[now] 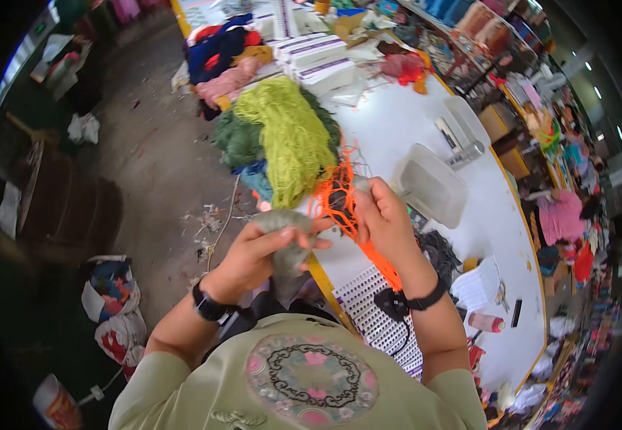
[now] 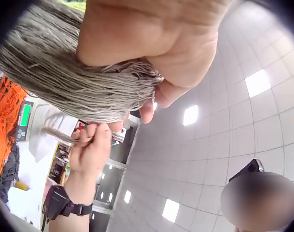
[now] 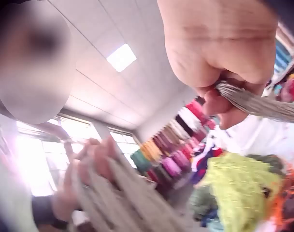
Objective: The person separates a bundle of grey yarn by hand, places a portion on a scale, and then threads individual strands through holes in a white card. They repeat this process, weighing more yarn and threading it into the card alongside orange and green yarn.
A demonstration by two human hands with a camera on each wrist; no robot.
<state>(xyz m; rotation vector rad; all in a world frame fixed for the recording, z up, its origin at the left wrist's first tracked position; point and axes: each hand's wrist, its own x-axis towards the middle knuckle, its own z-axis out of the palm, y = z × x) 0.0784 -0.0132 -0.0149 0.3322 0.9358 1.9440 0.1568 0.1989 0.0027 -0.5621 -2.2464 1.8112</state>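
A thick bundle of grey yarn (image 1: 287, 240) hangs in the left hand (image 1: 257, 254); in the left wrist view the strands (image 2: 84, 77) run through the grip of that hand (image 2: 156, 43). The right hand (image 1: 388, 226) pinches a thinner grey strand bunch, seen in the right wrist view as a smooth tail (image 3: 263, 104) leaving the curled fingers of the hand (image 3: 224, 58). The two hands are apart, above the table's near edge. Beyond them lie yellow-green yarn (image 1: 289, 136) and orange yarn (image 1: 339, 197).
On the white table (image 1: 379, 118) are a translucent bin (image 1: 431, 185), stacked white boxes (image 1: 314, 61), dark grey yarn (image 1: 436, 251), a pink bottle (image 1: 486, 322) and a perforated sheet (image 1: 375, 308). A brown barrel (image 1: 67, 201) stands on the floor at the left.
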